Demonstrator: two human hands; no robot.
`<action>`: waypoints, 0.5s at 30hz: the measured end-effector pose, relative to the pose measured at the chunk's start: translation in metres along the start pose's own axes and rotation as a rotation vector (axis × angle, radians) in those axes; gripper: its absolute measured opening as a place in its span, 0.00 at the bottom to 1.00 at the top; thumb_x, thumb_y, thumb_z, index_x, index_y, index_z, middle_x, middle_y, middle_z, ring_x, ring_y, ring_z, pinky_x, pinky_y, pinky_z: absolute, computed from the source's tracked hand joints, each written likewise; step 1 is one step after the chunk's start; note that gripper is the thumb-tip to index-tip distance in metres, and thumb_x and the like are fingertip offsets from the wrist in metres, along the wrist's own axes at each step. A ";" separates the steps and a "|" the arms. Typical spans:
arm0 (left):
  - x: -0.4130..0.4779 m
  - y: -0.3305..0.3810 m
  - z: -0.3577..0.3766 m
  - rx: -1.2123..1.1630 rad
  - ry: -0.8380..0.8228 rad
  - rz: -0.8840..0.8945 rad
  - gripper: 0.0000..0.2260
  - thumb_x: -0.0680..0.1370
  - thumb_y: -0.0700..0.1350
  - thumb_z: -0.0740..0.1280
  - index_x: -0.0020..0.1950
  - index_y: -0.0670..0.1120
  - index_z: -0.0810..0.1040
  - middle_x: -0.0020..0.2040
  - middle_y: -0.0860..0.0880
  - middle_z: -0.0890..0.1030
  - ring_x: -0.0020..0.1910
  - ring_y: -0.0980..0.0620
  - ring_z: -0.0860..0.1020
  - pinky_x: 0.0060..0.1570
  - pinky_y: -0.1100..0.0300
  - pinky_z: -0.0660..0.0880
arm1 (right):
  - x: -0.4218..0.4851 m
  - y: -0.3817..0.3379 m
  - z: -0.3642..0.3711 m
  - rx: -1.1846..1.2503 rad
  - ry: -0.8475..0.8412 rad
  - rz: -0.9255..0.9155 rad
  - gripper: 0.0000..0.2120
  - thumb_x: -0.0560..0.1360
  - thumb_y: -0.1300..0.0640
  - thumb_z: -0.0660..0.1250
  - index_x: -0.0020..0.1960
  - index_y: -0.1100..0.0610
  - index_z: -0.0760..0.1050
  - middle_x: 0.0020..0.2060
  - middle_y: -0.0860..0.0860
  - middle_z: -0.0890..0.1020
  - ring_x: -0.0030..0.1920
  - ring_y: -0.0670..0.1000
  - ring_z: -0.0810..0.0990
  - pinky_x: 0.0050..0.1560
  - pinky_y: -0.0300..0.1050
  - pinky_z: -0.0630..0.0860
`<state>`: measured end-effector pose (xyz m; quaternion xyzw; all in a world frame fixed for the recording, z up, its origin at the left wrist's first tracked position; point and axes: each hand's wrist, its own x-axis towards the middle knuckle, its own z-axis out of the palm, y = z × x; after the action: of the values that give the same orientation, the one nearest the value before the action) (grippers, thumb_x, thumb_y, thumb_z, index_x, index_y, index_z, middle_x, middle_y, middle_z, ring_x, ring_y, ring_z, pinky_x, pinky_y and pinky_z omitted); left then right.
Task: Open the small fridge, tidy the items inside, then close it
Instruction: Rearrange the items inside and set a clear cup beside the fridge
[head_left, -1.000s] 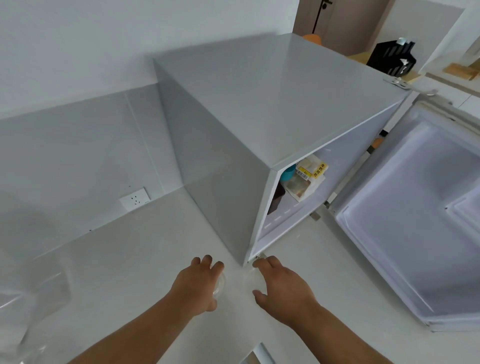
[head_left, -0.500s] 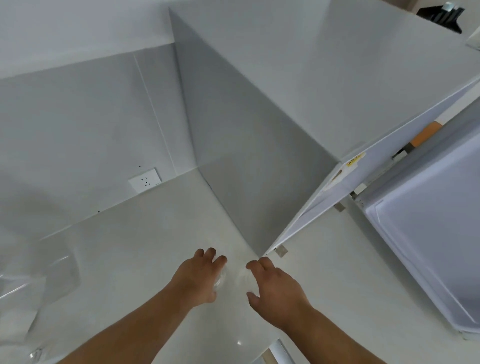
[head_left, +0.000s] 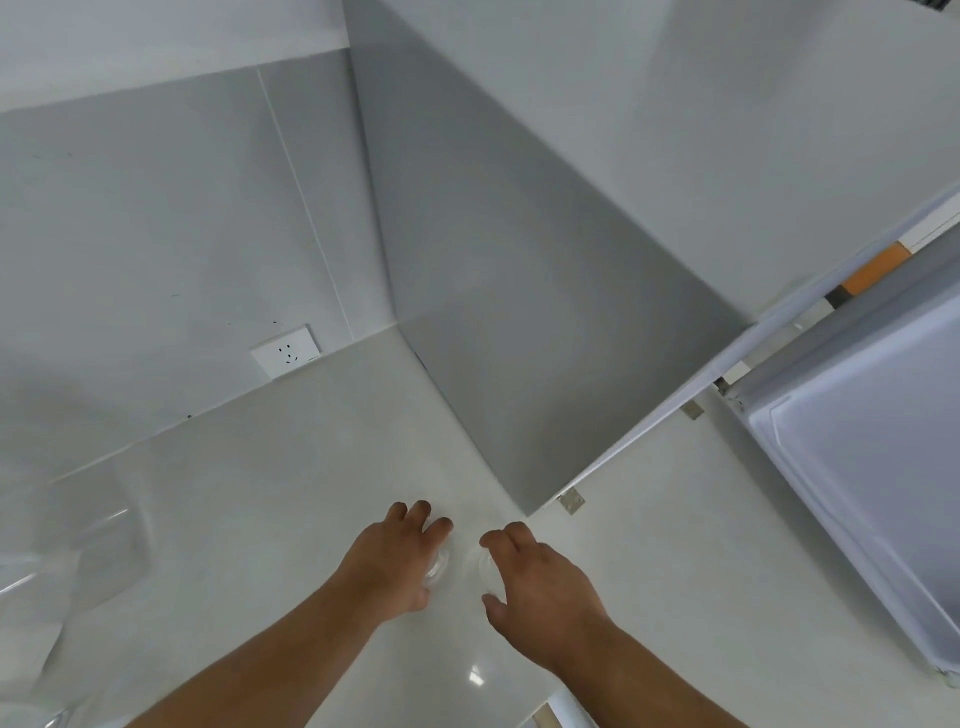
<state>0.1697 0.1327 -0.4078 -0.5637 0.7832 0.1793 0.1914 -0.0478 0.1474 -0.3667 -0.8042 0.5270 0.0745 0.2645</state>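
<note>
Grey fridge (head_left: 545, 338) stands on pale counter (head_left: 291, 499) against back wall, door (head_left: 872, 467) swung wide open at your right, white inner liner facing you. Interior hidden from this angle. Your left hand (head_left: 397, 564) curls palm-down over small clear item (head_left: 438, 566) on counter, just before fridge's near corner. Your right hand (head_left: 540, 584) cups second clear item (head_left: 480, 564) just beside it; grip on either cannot be confirmed. Hands near, not touching. Socket (head_left: 285, 352) on wall at left
</note>
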 end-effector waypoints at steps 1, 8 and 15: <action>0.000 -0.001 0.002 0.003 0.002 0.003 0.37 0.72 0.54 0.74 0.76 0.52 0.60 0.72 0.46 0.66 0.63 0.44 0.71 0.49 0.53 0.79 | 0.001 0.000 0.001 0.001 -0.001 0.000 0.26 0.79 0.46 0.66 0.73 0.47 0.61 0.66 0.48 0.69 0.53 0.54 0.78 0.47 0.49 0.79; 0.003 -0.006 0.011 0.005 0.027 0.021 0.39 0.71 0.54 0.74 0.77 0.52 0.59 0.73 0.46 0.66 0.64 0.44 0.71 0.52 0.52 0.79 | 0.006 -0.002 0.007 0.003 -0.023 -0.005 0.26 0.79 0.47 0.66 0.73 0.48 0.61 0.67 0.49 0.69 0.53 0.55 0.78 0.46 0.50 0.78; 0.007 -0.013 0.018 -0.047 0.056 0.023 0.43 0.70 0.62 0.74 0.79 0.55 0.57 0.76 0.49 0.64 0.68 0.45 0.69 0.59 0.50 0.75 | 0.006 -0.001 0.011 -0.010 -0.030 -0.004 0.27 0.79 0.46 0.66 0.73 0.48 0.60 0.66 0.50 0.69 0.53 0.55 0.78 0.45 0.49 0.76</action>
<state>0.1816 0.1324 -0.4278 -0.5638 0.7903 0.1838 0.1541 -0.0424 0.1481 -0.3785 -0.8054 0.5210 0.0886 0.2684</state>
